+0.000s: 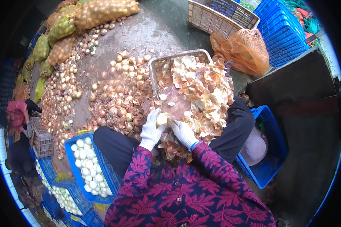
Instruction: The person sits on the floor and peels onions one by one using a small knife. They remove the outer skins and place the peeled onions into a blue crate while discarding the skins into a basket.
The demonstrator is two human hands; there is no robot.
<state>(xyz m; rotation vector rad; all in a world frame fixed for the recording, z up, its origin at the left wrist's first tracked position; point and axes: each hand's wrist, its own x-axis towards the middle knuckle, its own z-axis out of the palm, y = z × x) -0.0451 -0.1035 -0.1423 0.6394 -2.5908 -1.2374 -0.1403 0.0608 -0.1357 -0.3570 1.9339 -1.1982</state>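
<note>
My left hand [151, 132], in a white knit glove, holds a pale, largely peeled onion [161, 119]. Against the onion's right side, the curled fingers of my right hand [184, 133], gloved too, pinch a flap of brownish skin; whether a small blade is hidden in them I cannot tell. Just beyond both hands lies a reddish board [173, 99] with small cut onion pieces on it. Loose onion skins [206, 90] are heaped along the right of the board. Behind it stands a plastic crate [155, 71], partly covered by the skins.
Unpeeled onions [116, 105] spread over the floor at left. A blue crate [118, 176] of peeled onions [88, 167] stands by my left knee. At right, another blue crate [272, 167] holds a pale hat [254, 149]. Filled mesh sacks [105, 12] lie far left, near another person [18, 113].
</note>
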